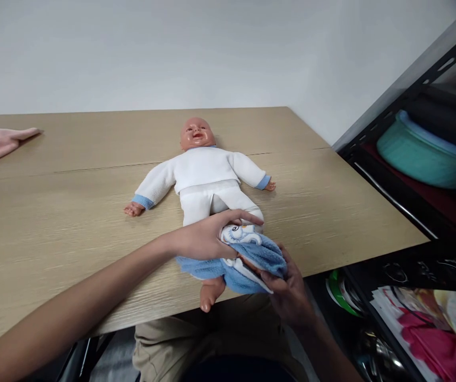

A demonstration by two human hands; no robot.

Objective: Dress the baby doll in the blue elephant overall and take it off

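Note:
A baby doll (197,132) lies on its back, head toward the wall, in a white top (207,165) with blue cuffs and white bottoms (196,204). Blue fleecy trousers (251,265) with a stitched white cartoon face are bunched around its lower legs. One bare foot (212,293) sticks out below them at the table's near edge. My left hand (209,236) reaches across the legs, its thumb and fingers gripping the blue cloth by the cartoon face. At the lower right, my right hand (289,289) pinches the other end of the trouser leg. The doll's second foot is mostly hidden in the cloth.
A wooden table (72,223) runs back to a pale wall. Pink cloth (0,144) lies at its far left. Beside the table on the right stands a black shelf rack (395,212) with a teal basin (427,151); papers and a pink item (430,334) sit lower down.

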